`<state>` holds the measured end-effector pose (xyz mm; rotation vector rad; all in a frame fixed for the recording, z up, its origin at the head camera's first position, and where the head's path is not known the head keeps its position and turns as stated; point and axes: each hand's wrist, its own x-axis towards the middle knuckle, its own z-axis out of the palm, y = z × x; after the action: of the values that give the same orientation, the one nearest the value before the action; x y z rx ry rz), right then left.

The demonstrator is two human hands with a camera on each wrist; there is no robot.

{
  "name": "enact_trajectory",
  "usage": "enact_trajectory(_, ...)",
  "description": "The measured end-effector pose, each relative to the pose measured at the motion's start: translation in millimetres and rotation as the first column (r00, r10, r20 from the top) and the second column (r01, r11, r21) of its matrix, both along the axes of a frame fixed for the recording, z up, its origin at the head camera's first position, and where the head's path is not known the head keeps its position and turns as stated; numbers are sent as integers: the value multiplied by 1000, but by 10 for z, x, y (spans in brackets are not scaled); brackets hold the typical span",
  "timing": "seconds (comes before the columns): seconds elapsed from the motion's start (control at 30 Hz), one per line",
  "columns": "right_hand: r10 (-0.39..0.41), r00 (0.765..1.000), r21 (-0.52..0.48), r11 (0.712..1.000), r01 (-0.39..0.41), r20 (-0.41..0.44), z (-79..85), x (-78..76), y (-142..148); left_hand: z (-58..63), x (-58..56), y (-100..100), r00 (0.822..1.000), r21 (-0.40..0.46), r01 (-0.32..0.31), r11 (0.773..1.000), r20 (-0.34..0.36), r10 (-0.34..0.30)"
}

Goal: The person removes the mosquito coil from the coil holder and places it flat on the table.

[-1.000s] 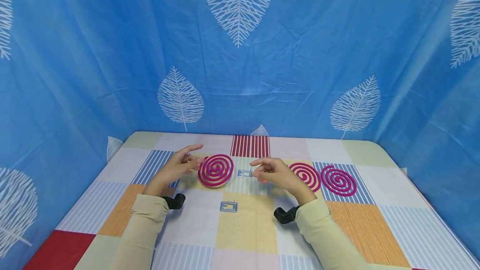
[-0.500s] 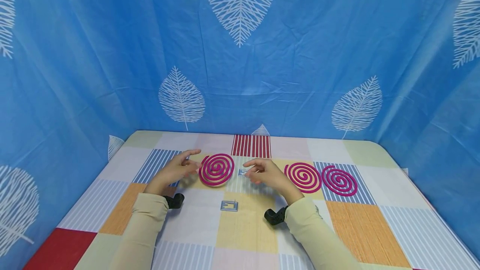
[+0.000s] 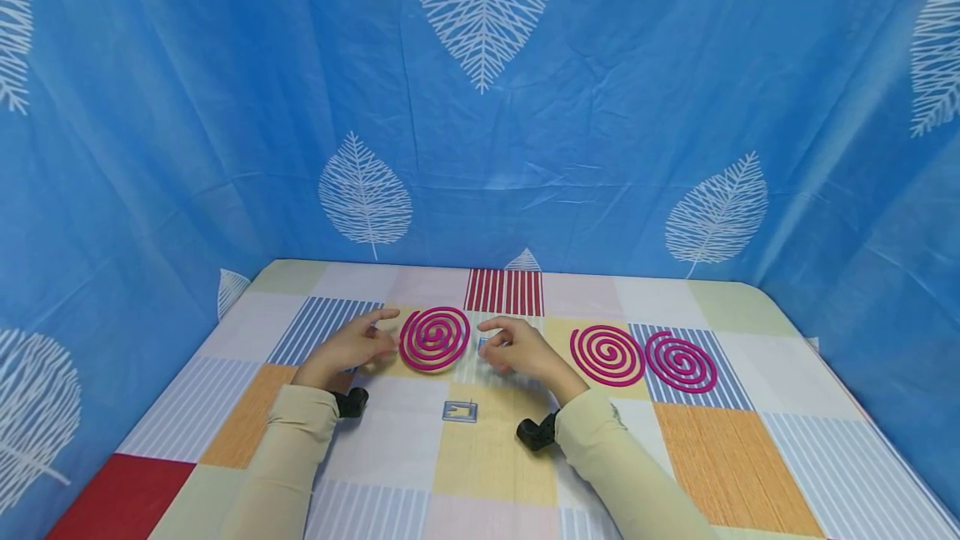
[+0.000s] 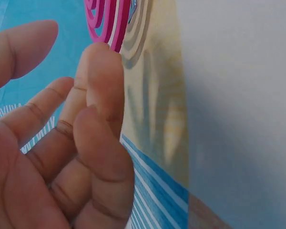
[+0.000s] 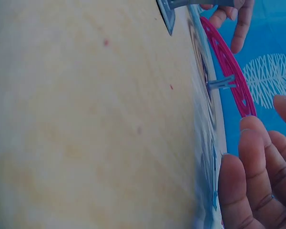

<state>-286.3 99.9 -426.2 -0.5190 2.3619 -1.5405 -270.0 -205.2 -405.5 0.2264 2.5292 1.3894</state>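
Note:
A magenta mosquito coil (image 3: 435,340) is between the two hands, raised off the table on a small metal stand (image 5: 221,82) whose prong shows in the right wrist view. My left hand (image 3: 360,344) is at its left edge, fingers loosely bent and holding nothing; whether a fingertip touches the coil I cannot tell. To the right of the coil, a gap away, hovers my right hand (image 3: 521,348), also with bent fingers and nothing in them. It partly covers a second metal stand (image 3: 482,344). Another stand (image 3: 460,412) lies nearer the front.
Two more magenta coils, one on the left (image 3: 607,355) and one on the right (image 3: 681,362), lie side by side on the right of the patchwork tablecloth (image 3: 495,457). A blue curtain (image 3: 525,132) with white leaves encloses the table's back and sides.
My right hand has moved left, away from the two coils on the right. The left fingers have drawn slightly back and down from the raised coil.

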Motion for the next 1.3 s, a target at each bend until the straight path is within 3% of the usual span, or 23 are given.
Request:
enact_trajectory(0.1, -6, 1000, 15, 1000, 6, 15, -10, -10, -46, -2, -4, 11, 1000, -17, -4, 1000, 29, 4)
enact_trajectory(0.3, -39, 999, 81, 996, 36, 33, -4, -24, -141, -22, -11, 67, 991, -45, -66, 997, 117, 71)
enact_trajectory(0.53, -52, 997, 97, 994, 47, 49, 21, -30, -237, -81, 5, 100, 974, 28, -140, 990, 183, 133)
enact_trajectory(0.73, -76, 996, 106, 992, 70, 52, 5, -53, -281, -116, 11, 139, 970, 50, -164, 985, 188, 152)
enact_trajectory(1.3, -98, 994, 140, 986, 91, 41, -27, -72, -345, -116, 15, 118, 975, 80, -155, 985, 174, 140)
